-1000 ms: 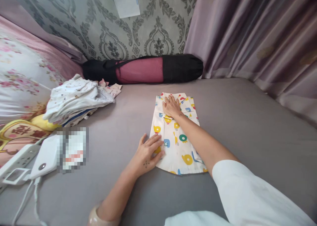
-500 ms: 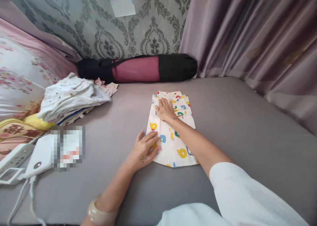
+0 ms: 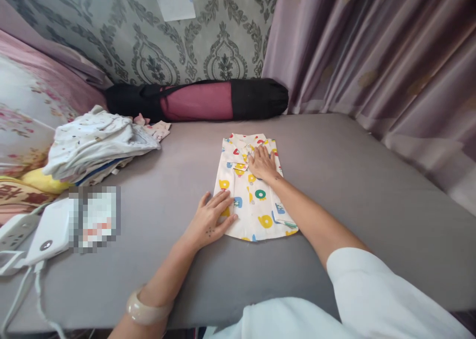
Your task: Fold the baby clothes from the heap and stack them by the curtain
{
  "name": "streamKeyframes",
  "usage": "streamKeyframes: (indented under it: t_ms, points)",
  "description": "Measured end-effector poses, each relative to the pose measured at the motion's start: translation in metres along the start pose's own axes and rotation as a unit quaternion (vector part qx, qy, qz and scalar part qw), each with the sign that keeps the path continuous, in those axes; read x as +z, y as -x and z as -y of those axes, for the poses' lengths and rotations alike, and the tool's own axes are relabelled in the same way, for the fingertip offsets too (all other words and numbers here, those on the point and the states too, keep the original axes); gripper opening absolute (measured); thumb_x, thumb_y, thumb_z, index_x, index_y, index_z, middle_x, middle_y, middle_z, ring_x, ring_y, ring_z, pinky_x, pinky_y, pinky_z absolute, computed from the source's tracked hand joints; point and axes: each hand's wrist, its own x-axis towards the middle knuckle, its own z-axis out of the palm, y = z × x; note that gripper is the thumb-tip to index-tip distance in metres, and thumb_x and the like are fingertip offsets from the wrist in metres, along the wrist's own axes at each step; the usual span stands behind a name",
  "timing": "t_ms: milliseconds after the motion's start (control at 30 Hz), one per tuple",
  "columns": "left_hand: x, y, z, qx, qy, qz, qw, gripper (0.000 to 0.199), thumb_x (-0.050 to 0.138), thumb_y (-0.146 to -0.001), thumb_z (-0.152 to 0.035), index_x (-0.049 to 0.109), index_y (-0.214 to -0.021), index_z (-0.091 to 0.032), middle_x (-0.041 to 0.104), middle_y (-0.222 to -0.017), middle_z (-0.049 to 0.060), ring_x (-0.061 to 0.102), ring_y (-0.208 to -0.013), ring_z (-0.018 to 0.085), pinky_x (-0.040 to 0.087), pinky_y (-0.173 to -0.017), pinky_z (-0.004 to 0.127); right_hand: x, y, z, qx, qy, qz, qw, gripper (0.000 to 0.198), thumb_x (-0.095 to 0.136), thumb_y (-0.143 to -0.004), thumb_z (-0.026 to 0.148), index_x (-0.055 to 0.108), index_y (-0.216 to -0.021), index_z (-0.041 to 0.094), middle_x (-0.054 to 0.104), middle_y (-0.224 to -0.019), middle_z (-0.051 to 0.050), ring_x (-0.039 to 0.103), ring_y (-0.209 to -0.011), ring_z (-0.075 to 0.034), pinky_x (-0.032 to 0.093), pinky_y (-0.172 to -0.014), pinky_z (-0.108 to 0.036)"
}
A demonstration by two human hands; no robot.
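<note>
A white shirt (image 3: pixel 245 220) with yellow, blue, green and red prints lies folded into a narrow panel on the grey bed sheet, its collar at the far end. My left hand (image 3: pixel 212 216) rests flat on its lower left edge, fingers spread and partly over the fabric. On the upper right part, just below the collar, my right hand (image 3: pixel 263 161) presses flat with the fingers extended. The folded sleeves show beside and beneath that hand. A pale bangle (image 3: pixel 146 307) sits on my left wrist.
A pile of folded clothes (image 3: pixel 100 143) lies at left, by a floral pillow (image 3: pixel 22 116). Nearer are a white power bank (image 3: pixel 54 230), a power strip (image 3: pixel 17 230) and cables. A black and maroon roll bag (image 3: pixel 197 101) lies along the wall; curtains (image 3: pixel 327 46) hang at right.
My right hand has slid rightward across the upper shirt, uncovering folded fabric left of it. My left hand stays at the lower left edge. The whole view has shifted slightly.
</note>
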Motion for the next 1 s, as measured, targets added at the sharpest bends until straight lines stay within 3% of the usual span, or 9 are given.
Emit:
streamKeyframes:
  t_ms: [200, 367, 533, 667, 833, 900, 1000]
  points:
    - [-0.001, 0.002, 0.001, 0.006, -0.010, -0.026, 1.000, 0.046, 0.046, -0.096, -0.047, 0.053, -0.134, -0.022, 0.051, -0.144, 0.014, 0.044, -0.137, 0.027, 0.022, -0.116, 0.056, -0.017, 0.013, -0.008, -0.029, -0.055, 0.040, 0.997, 0.064, 0.014, -0.100, 0.042, 0.019, -0.155, 0.010, 0.011, -0.163, -0.009, 0.006, -0.150, -0.022, 0.006, -0.120, -0.046]
    - [-0.001, 0.004, -0.001, 0.022, -0.038, -0.050, 0.998, 0.047, 0.042, -0.098, -0.045, 0.050, -0.137, -0.020, 0.048, -0.147, 0.014, 0.040, -0.139, 0.025, 0.016, -0.119, 0.053, -0.030, 0.078, -0.028, -0.081, -0.039, 0.047, 0.995, 0.066, 0.014, -0.099, 0.043, 0.014, -0.156, 0.009, 0.009, -0.163, -0.008, 0.005, -0.150, -0.020, 0.006, -0.121, -0.043]
    - [0.001, 0.003, -0.006, 0.043, -0.044, 0.032, 0.998, 0.057, 0.036, -0.098, -0.051, 0.042, -0.145, -0.018, 0.038, -0.153, 0.013, 0.031, -0.144, 0.025, 0.011, -0.121, 0.051, -0.023, 0.134, -0.036, -0.102, 0.015, 0.056, 0.993, 0.066, 0.016, -0.099, 0.043, 0.018, -0.155, 0.008, 0.010, -0.162, -0.009, 0.007, -0.150, -0.021, 0.008, -0.122, -0.045]
    - [0.001, 0.000, -0.007, 0.026, -0.055, 0.087, 0.994, 0.064, 0.028, -0.099, -0.055, 0.035, -0.150, -0.017, 0.031, -0.157, 0.012, 0.026, -0.146, 0.025, 0.010, -0.121, 0.051, -0.016, 0.139, -0.033, -0.111, 0.030, 0.050, 0.992, 0.065, 0.020, -0.099, 0.042, 0.023, -0.153, 0.005, 0.013, -0.162, -0.012, 0.009, -0.149, -0.023, 0.009, -0.121, -0.046]
    - [-0.002, 0.000, -0.008, 0.019, -0.041, 0.093, 0.995, 0.064, 0.028, -0.098, -0.057, 0.033, -0.150, -0.020, 0.030, -0.158, 0.011, 0.026, -0.146, 0.025, 0.011, -0.121, 0.051, -0.016, 0.136, -0.040, -0.120, -0.041, 0.053, 0.991, 0.064, 0.026, -0.098, 0.042, 0.026, -0.152, 0.007, 0.016, -0.161, -0.014, 0.011, -0.149, -0.024, 0.010, -0.121, -0.047]
    - [-0.006, 0.003, -0.007, 0.013, -0.023, 0.085, 0.996, 0.064, 0.030, -0.098, -0.056, 0.034, -0.150, -0.020, 0.032, -0.157, 0.012, 0.029, -0.145, 0.026, 0.016, -0.120, 0.050, -0.021, 0.140, -0.047, -0.116, -0.101, 0.040, 0.987, 0.062, 0.029, -0.097, 0.041, 0.031, -0.150, 0.008, 0.022, -0.159, -0.015, 0.017, -0.148, -0.024, 0.016, -0.121, -0.045]
    - [-0.014, 0.011, -0.002, -0.028, 0.001, 0.034, 0.999, 0.059, 0.036, -0.097, -0.054, 0.043, -0.143, -0.018, 0.041, -0.150, 0.016, 0.043, -0.136, 0.029, 0.035, -0.111, 0.046, -0.034, 0.153, -0.062, -0.057, -0.195, -0.003, 0.979, 0.053, 0.036, -0.095, 0.038, 0.047, -0.140, 0.011, 0.046, -0.147, -0.017, 0.044, -0.135, -0.026, 0.039, -0.109, -0.040]
